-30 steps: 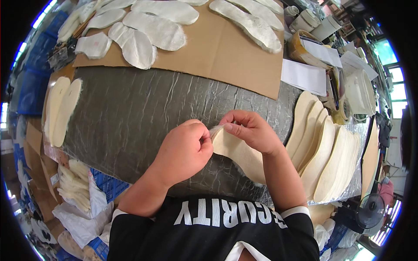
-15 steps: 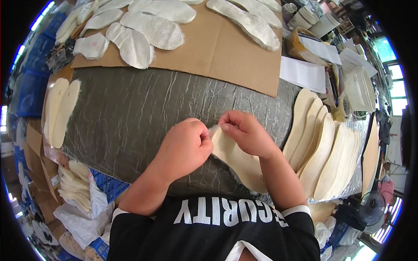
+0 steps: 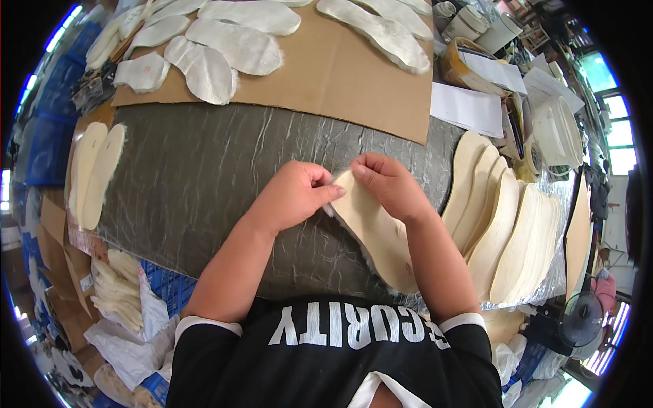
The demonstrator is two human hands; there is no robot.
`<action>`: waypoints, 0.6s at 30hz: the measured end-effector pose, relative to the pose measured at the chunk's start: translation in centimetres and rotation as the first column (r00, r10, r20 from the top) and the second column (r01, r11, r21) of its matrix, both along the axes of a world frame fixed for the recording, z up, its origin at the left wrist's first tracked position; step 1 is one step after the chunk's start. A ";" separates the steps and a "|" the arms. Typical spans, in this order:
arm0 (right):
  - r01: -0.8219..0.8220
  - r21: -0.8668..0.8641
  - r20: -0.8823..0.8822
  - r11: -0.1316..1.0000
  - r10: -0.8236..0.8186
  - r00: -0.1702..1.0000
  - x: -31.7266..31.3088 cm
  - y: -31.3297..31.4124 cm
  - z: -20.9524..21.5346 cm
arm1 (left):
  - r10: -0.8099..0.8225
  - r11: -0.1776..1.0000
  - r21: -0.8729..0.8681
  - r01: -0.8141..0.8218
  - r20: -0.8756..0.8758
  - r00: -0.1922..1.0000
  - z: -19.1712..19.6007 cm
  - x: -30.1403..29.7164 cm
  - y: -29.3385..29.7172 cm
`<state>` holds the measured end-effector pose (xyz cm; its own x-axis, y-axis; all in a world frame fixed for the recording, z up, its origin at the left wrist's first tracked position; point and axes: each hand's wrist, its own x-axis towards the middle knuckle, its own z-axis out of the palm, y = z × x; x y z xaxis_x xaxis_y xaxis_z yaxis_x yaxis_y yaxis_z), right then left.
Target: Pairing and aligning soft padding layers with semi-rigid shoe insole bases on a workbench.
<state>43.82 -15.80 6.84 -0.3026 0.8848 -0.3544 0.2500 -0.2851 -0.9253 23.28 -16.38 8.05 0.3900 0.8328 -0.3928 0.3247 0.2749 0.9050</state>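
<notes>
A cream insole (image 3: 375, 234) with a fluffy grey-white fur underside slants over the dark table, its far tip raised between my hands. My left hand (image 3: 297, 195) pinches the tip's left edge between thumb and fingers. At the top of the same tip, my right hand (image 3: 389, 188) is closed on the edge, thumb on the cream face. Fur pokes out between the two hands. The near end of the insole lies close to my shirt, partly covered by my right forearm.
Several cream insoles (image 3: 507, 231) overlap in a row at the right. Two more insoles (image 3: 102, 173) lie at the left edge. White fur-lined pieces (image 3: 235, 44) rest on a cardboard sheet (image 3: 340, 88) at the back. Paper sheets (image 3: 466, 109) and tubs stand far right.
Both hands have moved slightly away from my body, lifting the insole's tip with them. My left hand has turned, its thumb now showing on the cream face.
</notes>
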 end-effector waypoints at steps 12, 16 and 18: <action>-0.159 -0.196 -0.395 0.968 0.071 0.916 2.3 -3.8 2.5 | 0.176 0.977 0.061 -0.204 0.310 0.934 -3.1 -4.8 -1.5; -0.132 -0.099 -0.294 0.986 0.097 0.951 2.1 -4.4 2.5 | 0.120 0.974 0.133 -0.182 0.377 0.919 -3.0 -4.8 -1.4; -0.174 0.031 -0.198 0.984 0.177 0.964 2.2 -4.4 2.3 | 0.106 0.975 0.139 -0.171 0.383 0.918 -2.9 -4.8 -1.4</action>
